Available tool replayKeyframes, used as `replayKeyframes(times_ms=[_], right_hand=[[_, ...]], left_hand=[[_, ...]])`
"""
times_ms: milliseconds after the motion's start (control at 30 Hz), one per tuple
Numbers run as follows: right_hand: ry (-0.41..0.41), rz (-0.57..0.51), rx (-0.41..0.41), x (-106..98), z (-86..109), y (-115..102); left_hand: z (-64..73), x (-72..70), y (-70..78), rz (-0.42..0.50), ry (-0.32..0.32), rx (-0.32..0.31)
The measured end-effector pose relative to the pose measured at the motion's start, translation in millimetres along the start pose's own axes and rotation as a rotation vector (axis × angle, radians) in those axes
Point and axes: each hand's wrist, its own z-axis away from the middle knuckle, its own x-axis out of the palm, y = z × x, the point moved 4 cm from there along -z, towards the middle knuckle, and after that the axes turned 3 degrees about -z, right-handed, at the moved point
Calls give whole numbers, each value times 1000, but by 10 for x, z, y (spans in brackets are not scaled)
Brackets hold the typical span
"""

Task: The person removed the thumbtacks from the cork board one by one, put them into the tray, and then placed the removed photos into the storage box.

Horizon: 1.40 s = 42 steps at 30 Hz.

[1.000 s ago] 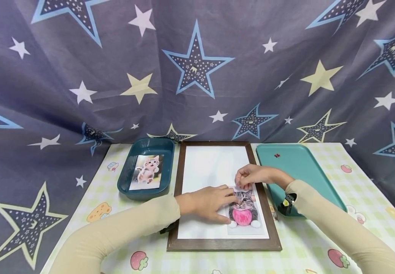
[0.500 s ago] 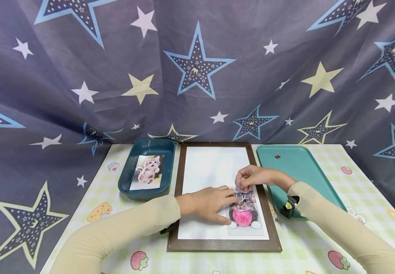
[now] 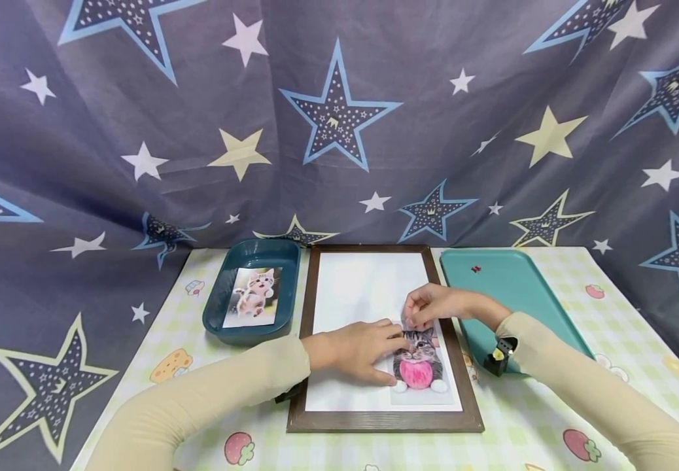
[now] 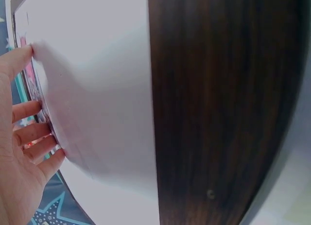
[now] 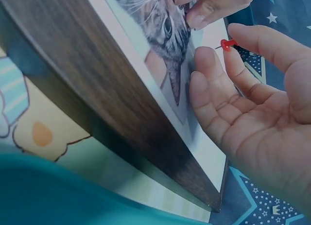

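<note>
A brown-framed whiteboard (image 3: 351, 288) lies on the table. On its lower right part rests a photo of a tabby cat with a pink ball (image 3: 416, 374). My left hand (image 3: 364, 350) reaches in from the left, its spread fingertips touching the photo's left side. At the photo's top edge my right hand (image 3: 436, 304) pinches a red push pin (image 5: 227, 44) between thumb and fingers. The right wrist view shows the pin's needle pointing toward the board; whether its tip touches is hard to tell. In the head view the fingers hide the pin.
A dark teal bin (image 3: 212, 304) with a kitten photo (image 3: 254, 297) in it stands left of the board. To the right lies a green tray (image 3: 507, 278) holding small red pins (image 3: 476, 269). The checkered tablecloth (image 3: 310, 451) shows in front; a star-patterned curtain (image 3: 292, 196) hangs behind.
</note>
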Motion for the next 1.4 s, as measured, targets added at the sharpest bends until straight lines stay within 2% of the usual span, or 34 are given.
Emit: replayKeyframes(times_ms=[300, 533, 667, 833, 1200, 1400], right_hand=[[19, 29, -65, -17, 57, -109], [97, 40, -136, -68, 145, -183], [162, 67, -188, -127, 190, -209], [272, 165, -258, -205, 247, -280], [513, 335, -333, -358, 387, -302], [604, 405, -361, -514, 456, -234]], left_hand=[[7, -17, -3, 4, 5, 0], [6, 53, 0, -4, 2, 2], [1, 81, -4, -17, 12, 11], [-3, 73, -18, -27, 18, 7], [8, 47, -2, -10, 2, -2], [8, 37, -2, -16, 10, -8]])
